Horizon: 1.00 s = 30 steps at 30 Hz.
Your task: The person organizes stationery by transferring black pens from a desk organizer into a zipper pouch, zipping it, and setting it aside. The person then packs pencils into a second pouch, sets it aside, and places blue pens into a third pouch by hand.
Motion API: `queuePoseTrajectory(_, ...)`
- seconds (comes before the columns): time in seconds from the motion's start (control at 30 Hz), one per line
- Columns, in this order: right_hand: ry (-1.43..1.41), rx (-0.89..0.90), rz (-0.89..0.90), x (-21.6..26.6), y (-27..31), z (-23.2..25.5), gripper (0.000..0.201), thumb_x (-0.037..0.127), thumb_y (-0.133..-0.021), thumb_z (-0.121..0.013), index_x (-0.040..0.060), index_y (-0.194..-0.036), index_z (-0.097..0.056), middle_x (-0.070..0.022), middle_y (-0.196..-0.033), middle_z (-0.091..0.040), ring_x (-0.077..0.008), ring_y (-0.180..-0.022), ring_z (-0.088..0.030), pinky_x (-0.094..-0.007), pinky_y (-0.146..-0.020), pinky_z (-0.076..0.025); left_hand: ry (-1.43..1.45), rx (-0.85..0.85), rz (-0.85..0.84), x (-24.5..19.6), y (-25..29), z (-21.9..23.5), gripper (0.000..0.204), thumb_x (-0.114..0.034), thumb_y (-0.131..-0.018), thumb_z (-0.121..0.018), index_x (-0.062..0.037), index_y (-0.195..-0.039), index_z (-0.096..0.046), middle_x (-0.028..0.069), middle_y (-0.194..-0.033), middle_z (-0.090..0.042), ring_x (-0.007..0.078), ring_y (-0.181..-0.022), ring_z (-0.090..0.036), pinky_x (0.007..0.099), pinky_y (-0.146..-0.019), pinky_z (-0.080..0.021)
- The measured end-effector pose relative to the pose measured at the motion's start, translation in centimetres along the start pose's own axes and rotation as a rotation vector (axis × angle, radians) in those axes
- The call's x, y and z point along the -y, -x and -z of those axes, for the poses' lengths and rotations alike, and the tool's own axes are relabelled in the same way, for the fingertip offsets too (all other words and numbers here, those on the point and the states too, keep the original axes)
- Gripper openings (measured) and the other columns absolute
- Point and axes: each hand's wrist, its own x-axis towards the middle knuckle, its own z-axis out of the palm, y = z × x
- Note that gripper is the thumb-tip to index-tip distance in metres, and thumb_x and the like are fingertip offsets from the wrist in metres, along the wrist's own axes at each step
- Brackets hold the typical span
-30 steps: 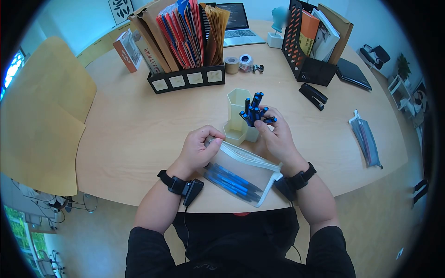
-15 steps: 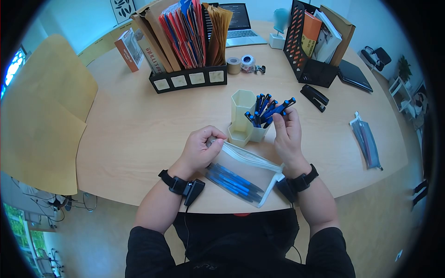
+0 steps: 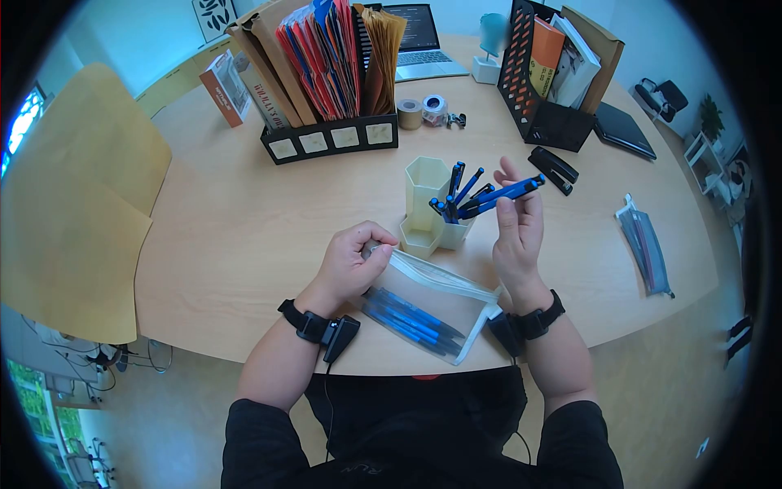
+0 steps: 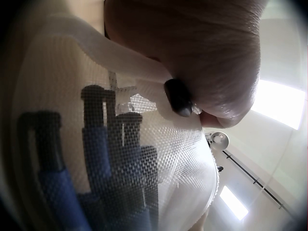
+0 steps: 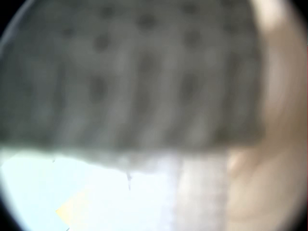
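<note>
- A person's right hand (image 3: 519, 236) pinches a few blue pens (image 3: 515, 191) between thumb and fingers, one finger raised apart; their exact number cannot be told.
- Those pens slant beside a pale hexagonal pen holder (image 3: 421, 196), their far ends overlapping the upright pens (image 3: 458, 186) in its right compartment; whether they touch cannot be told.
- The left hand (image 3: 358, 259), fingers curled in, grips the upper corner of a white-edged mesh zip pouch (image 3: 436, 295) on the wooden table (image 3: 236, 253); more blue pens (image 3: 411, 320) lie inside it.
- Only the left wrist view reveals the pouch's coarse weave, the black clips (image 4: 98, 91) behind it, a dark rounded tab (image 4: 178, 97) against the hand and ceiling lights (image 4: 280, 103).
- The right wrist view offers a blurred grey, dotted surface (image 5: 134, 77); the pinch appears solely in the head view.
- A black stapler (image 3: 554, 169) lies right of the pen holder.
</note>
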Motion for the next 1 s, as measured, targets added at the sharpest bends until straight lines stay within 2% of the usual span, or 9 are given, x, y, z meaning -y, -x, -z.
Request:
queuePoseTrajectory(0.17,0.028,-0.056,0.055,0.8,0.1,0.9,0.022,0.015,-0.1,-0.049,0.0025,-0.117,-0.046,-0.0145,-0.129,-0.052,-0.0112,-0.102,-0.055,-0.0256,-0.09,-0.045,-0.002,0.007,0.002,0.1,0.0,0.1,0.015,-0.015,-0.089,-0.06,-0.0015,-0.094,-0.063,-0.0024,-0.078,-0.057,0.0037,-0.07,-0.047,0.02,-0.063,-0.04)
queuePoseTrajectory(0.33,0.005,-0.086,0.135,0.7,0.0,1.4,0.022,0.02,-0.1,-0.052,0.0034,-0.113,-0.046,-0.0126,-0.11,-0.063,-0.0091,-0.086,-0.057,-0.0219,-0.074,-0.046,0.002,0.017,0.024,0.0,0.1,0.1,0.016,-0.016,-0.089,-0.061,-0.0016,-0.094,-0.063,-0.0027,-0.078,-0.056,0.0036,-0.069,-0.046,0.02,-0.063,-0.039)
queuePoseTrajectory(0.47,-0.087,-0.144,0.199,1.3,0.1,1.3,0.023,0.021,-0.099,-0.052,0.003,-0.112,-0.045,-0.0145,-0.11,-0.062,-0.0116,-0.085,-0.058,-0.0237,-0.074,-0.048,-0.014,0.012,0.006,-0.4,0.0,0.0,0.016,-0.017,-0.089,-0.061,-0.0016,-0.094,-0.063,-0.003,-0.078,-0.056,0.0036,-0.068,-0.045,0.0199,-0.062,-0.039)
queuePoseTrajectory(0.57,-0.176,-0.071,0.216,2.0,0.7,1.2,0.024,0.02,-0.098,-0.054,0.002,-0.112,-0.045,-0.0162,-0.11,-0.062,-0.0142,-0.088,-0.06,-0.0257,-0.076,-0.049,-0.023,-0.017,-0.007,-0.4,-0.1,0.0,0.012,-0.013,-0.086,-0.061,-0.0022,-0.091,-0.065,0.0005,-0.075,-0.061,0.0059,-0.065,-0.05,0.0223,-0.061,-0.043)
queuePoseTrajectory(0.7,-0.268,0.173,0.025,2.9,1.7,0.5,0.025,0.012,-0.095,-0.058,-0.0007,-0.113,-0.046,-0.0172,-0.11,-0.063,-0.0169,-0.095,-0.062,-0.0298,-0.084,-0.051,-0.015,-0.014,-0.02,-0.1,-0.2,-0.1,0.012,-0.013,-0.086,-0.061,-0.0019,-0.091,-0.064,0.001,-0.076,-0.061,0.0062,-0.067,-0.052,0.0226,-0.062,-0.044)
queuePoseTrajectory(0.77,-0.256,0.395,-0.18,3.1,1.8,0.5,0.023,0.006,-0.093,-0.058,-0.001,-0.113,-0.048,-0.0167,-0.109,-0.063,-0.0176,-0.099,-0.062,-0.0301,-0.086,-0.051,-0.002,-0.015,-0.027,-0.1,-0.1,-0.1,0.012,-0.012,-0.087,-0.061,-0.0017,-0.091,-0.064,0.0011,-0.076,-0.061,0.0062,-0.067,-0.052,0.0225,-0.062,-0.044)
queuePoseTrajectory(0.83,-0.259,0.395,-0.313,3.2,1.7,0.2,0.024,0.004,-0.091,-0.061,-0.001,-0.112,-0.051,-0.0142,-0.105,-0.065,-0.0165,-0.095,-0.064,-0.0282,-0.081,-0.052,0.012,0.005,-0.001,-0.4,0.0,-0.1,0.015,-0.016,-0.089,-0.062,-0.0017,-0.094,-0.063,-0.0024,-0.08,-0.057,0.004,-0.07,-0.047,0.02,-0.063,-0.039)
queuePoseTrajectory(0.93,0.003,0.568,-0.446,3.0,1.6,0.1,0.03,0.008,-0.088,-0.067,-0.0025,-0.114,-0.056,-0.0097,-0.091,-0.069,-0.0129,-0.078,-0.066,-0.026,-0.071,-0.052,0.003,-0.025,-0.03,-0.2,-0.1,-0.1,0.01,-0.01,-0.086,-0.061,-0.0013,-0.09,-0.064,0.0009,-0.076,-0.061,0.0059,-0.066,-0.051,0.0218,-0.062,-0.043)
queuePoseTrajectory(1.0,0.096,0.698,-0.478,4.2,0.9,0.0,0.03,0.009,-0.088,-0.066,-0.0027,-0.114,-0.058,-0.0111,-0.088,-0.07,-0.0133,-0.077,-0.066,-0.0268,-0.07,-0.052,-0.002,-0.025,-0.028,-0.1,-0.2,-0.1,0.01,-0.011,-0.086,-0.061,-0.0014,-0.09,-0.064,0.0013,-0.077,-0.062,0.0063,-0.067,-0.052,0.0221,-0.062,-0.044)
